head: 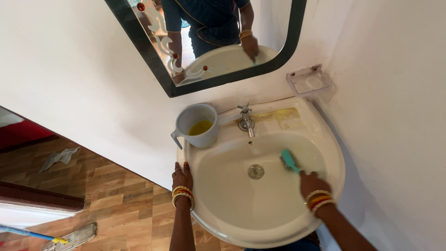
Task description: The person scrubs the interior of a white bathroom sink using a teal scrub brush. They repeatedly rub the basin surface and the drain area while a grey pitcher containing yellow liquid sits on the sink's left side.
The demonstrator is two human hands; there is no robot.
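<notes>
Teal brush [290, 161] sits inside the sink [204, 218] bowl, at 2 o'clock from the drain [255, 171], bristles on the porcelain. Your right hand [313, 182] has its grip wrapped tight round the handle. Grey jug [197, 125] at 10 o'clock on the rim holds yellow liquid. Tap [246, 120] at 12; yellowish stain beside it. White walls, mirror [218, 42] above, wood-pattern floor [116, 200]. Your left hand [182, 176] rests flat on the rim at 9, fingers spread, holding nothing.

Bright, even daylight; sharp, wide-angle tilt
</notes>
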